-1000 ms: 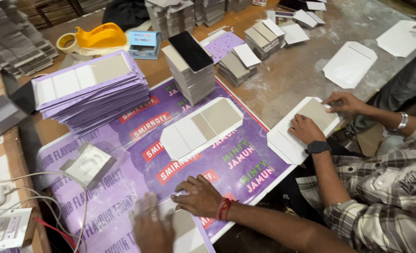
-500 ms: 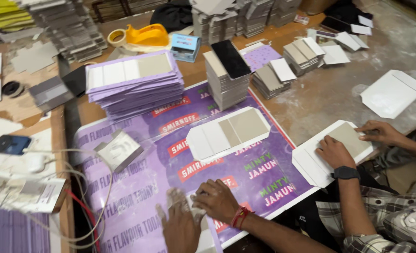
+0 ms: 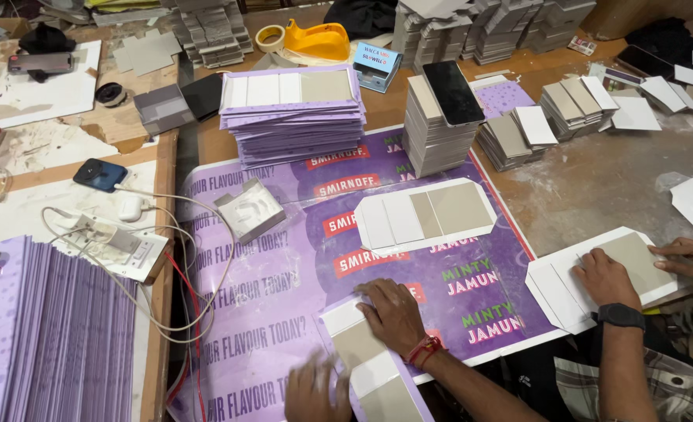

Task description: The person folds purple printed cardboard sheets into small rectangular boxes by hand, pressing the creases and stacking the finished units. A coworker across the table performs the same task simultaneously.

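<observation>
Head view shows your right hand [image 3: 393, 315] pressed flat, fingers together, on a white and grey card sheet [image 3: 366, 361] that lies on the purple poster [image 3: 284, 273] at the near table edge. Your left hand [image 3: 315, 391] rests on the same sheet's lower left, fingers spread (partly blurred). A second flat sheet [image 3: 425, 215] lies further up the poster, apart from both hands. Beside you on the right, a co-worker's hands [image 3: 606, 275] press another sheet [image 3: 604, 273], and a purple stack [image 3: 292, 117] stands beyond.
</observation>
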